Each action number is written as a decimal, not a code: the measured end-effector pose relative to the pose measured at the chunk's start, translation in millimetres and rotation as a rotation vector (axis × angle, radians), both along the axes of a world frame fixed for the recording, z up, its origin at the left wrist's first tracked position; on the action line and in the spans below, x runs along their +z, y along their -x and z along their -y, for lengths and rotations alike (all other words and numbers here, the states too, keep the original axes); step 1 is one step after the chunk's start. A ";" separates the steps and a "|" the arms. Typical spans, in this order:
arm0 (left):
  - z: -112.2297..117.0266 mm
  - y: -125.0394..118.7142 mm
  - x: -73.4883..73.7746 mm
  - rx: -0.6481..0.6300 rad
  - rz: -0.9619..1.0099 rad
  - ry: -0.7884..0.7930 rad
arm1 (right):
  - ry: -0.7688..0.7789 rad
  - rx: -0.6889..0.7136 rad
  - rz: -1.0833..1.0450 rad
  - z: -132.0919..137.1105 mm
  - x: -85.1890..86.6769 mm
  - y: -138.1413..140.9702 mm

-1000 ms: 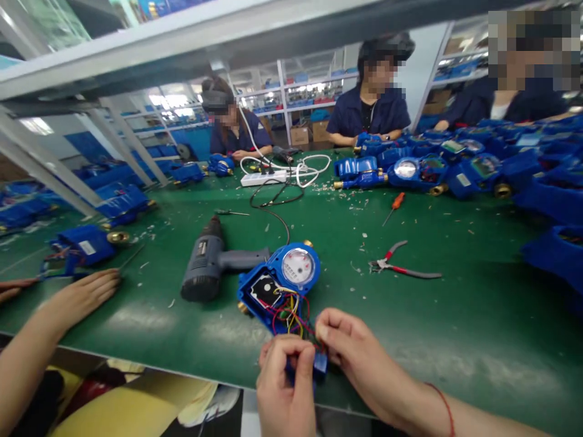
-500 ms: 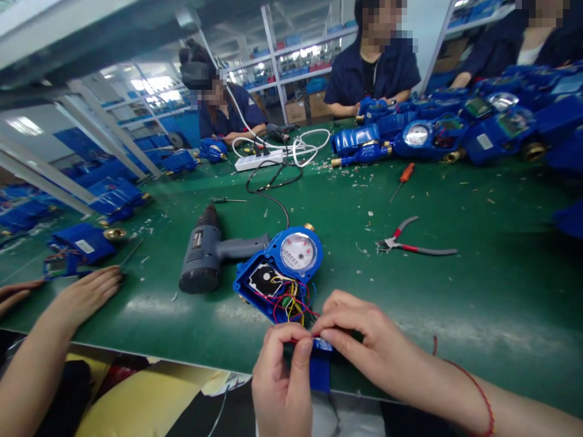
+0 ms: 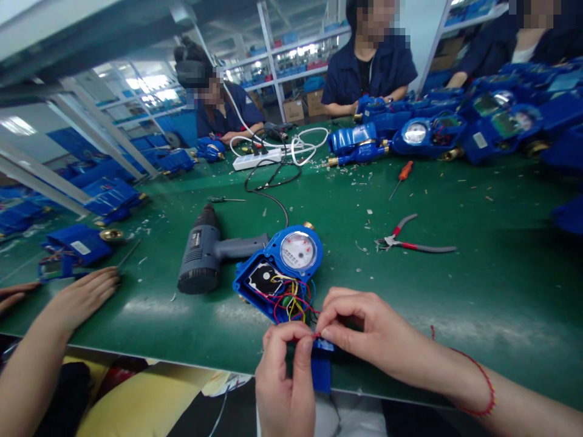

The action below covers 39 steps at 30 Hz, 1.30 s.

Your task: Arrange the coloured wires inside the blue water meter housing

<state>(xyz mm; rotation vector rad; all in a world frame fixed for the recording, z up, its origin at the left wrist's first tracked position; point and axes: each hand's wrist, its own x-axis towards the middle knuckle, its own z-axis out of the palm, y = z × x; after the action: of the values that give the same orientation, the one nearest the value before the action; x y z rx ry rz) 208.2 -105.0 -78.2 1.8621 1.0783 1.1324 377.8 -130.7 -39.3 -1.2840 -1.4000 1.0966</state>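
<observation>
Fingertips of my left hand and my right hand pinch a thin red wire, with a short stretch showing between them. Just beyond them lies a blue water meter with a round dial. Its side compartment is uncovered, and red, yellow and white wires spill out of it towards my hands. Below my fingertips a blue part sits at the table's front edge, partly hidden by my hands. A red cord bracelet circles my right wrist.
Left of the meter lies a grey heat gun. Cutting pliers and an orange screwdriver lie to the right. A power strip and many blue meters stand farther back. A co-worker's hand rests at left.
My fingertips have shifted slightly, and more of the red wire shows between them. The whole view has moved a little; the meter and tools stay in place.
</observation>
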 end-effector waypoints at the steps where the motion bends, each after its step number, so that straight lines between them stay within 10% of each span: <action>1: 0.4 -0.7 0.0 0.007 0.011 0.011 | -0.003 0.008 0.018 -0.3 0.7 -0.7; 11: 3.4 -5.8 2.3 0.018 0.022 0.049 | -0.078 0.025 0.081 0.3 3.8 -2.2; 18: -2.2 -0.4 7.9 -0.054 -0.045 0.038 | -0.444 -0.033 0.262 6.3 -4.3 5.8; 26: 4.7 -12.9 12.1 0.028 0.139 0.236 | -0.162 -0.288 -0.237 -0.3 -5.9 -7.9; 32: -3.9 -9.7 16.8 -0.005 0.086 0.230 | -0.339 -0.500 0.385 0.5 -6.4 -15.8; 39: -11.1 -10.0 20.3 -0.035 0.061 0.237 | -0.493 -0.131 0.380 6.4 -7.8 4.0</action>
<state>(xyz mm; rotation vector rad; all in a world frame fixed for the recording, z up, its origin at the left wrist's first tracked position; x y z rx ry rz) 218.2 -93.9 -57.9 1.6450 1.0911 0.9890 373.8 -137.1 -47.2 -1.2278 -1.7037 0.3860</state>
